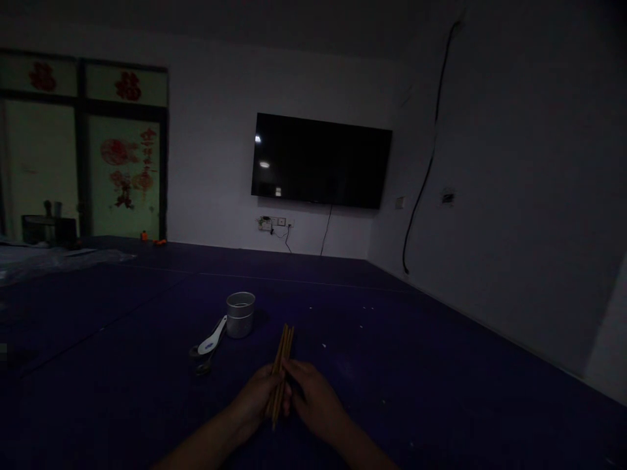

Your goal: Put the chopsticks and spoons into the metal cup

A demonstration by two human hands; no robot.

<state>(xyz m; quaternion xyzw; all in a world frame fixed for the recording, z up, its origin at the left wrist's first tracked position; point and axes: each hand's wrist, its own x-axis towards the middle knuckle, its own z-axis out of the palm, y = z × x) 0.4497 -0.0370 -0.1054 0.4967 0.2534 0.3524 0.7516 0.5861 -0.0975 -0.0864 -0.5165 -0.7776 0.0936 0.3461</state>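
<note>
A small bundle of wooden chopsticks (286, 343) stands out between my two hands, tilted with its upper ends pointing away from me. My left hand (257, 398) is closed around the bundle from the left. From the other side, my right hand (313, 395) closes on the same chopsticks, its thumb along them. Beyond my left hand, a grey metal cup (240, 316) stands upright on the dark blue surface (416, 365). Against its left side lies a white spoon (212, 336) with a blue mark in its bowl, and darker spoons (202, 367) lie partly under it.
Clear plastic sheeting (59, 260) lies at the far left, near a dark container (49, 228). Small orange things (159, 242) sit by the glass door. Small white scraps (324, 345) dot the surface. A television (321, 160) and a hanging black cable (425, 176) are on the walls.
</note>
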